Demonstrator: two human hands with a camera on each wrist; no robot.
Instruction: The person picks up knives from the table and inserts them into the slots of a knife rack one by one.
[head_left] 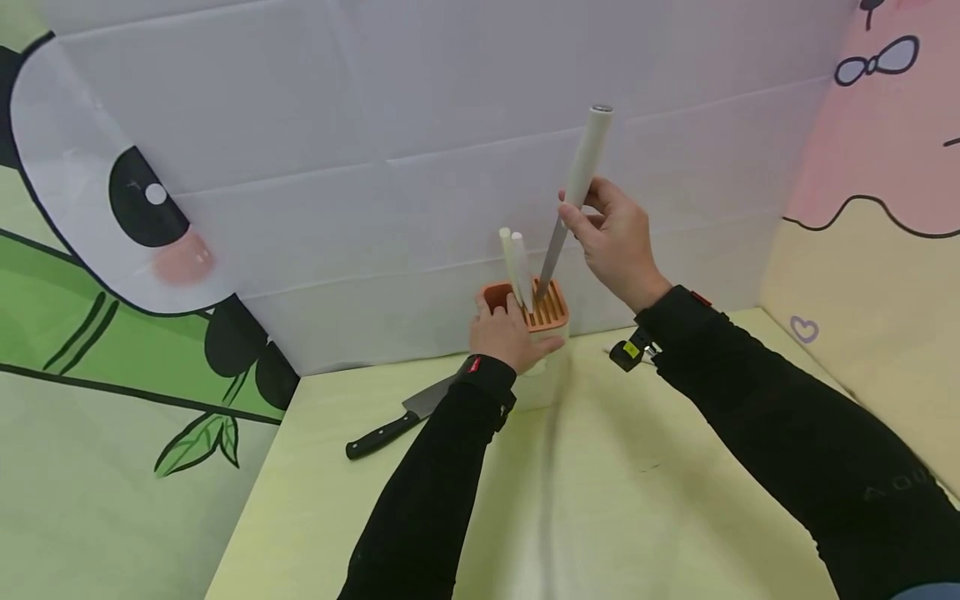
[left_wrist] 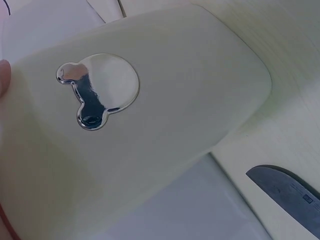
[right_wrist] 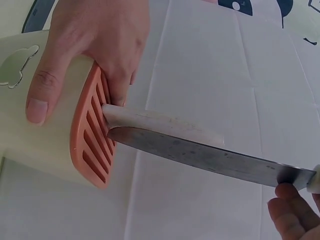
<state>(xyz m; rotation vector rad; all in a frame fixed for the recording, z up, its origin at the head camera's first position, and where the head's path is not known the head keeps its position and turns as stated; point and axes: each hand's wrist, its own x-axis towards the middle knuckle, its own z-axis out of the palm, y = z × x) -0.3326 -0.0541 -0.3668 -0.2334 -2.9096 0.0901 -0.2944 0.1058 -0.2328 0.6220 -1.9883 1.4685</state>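
Observation:
A cream knife block (head_left: 553, 310) with an orange slotted top stands near the back of the table. My left hand (head_left: 501, 337) grips its upper edge, thumb on the front and fingers over the rim. Two white handles (head_left: 522, 271) stick up from the block beside those fingers. With the fingertips of my right hand (head_left: 618, 237) I pinch a white-handled knife (head_left: 588, 158) where handle meets blade. Its blade (right_wrist: 215, 160) points down at the slots, and the tip is at the slotted top; whether it has entered a slot I cannot tell. A shiny bear-shaped badge (left_wrist: 107, 85) marks the block's front.
Left of the block lies a black-handled knife (head_left: 382, 435), its blade partly behind my left sleeve. A white sheet wall (head_left: 420, 200) rises right behind the block. Cartoon-printed panels (head_left: 877, 275) close off both sides of the pale yellow table (head_left: 637, 500).

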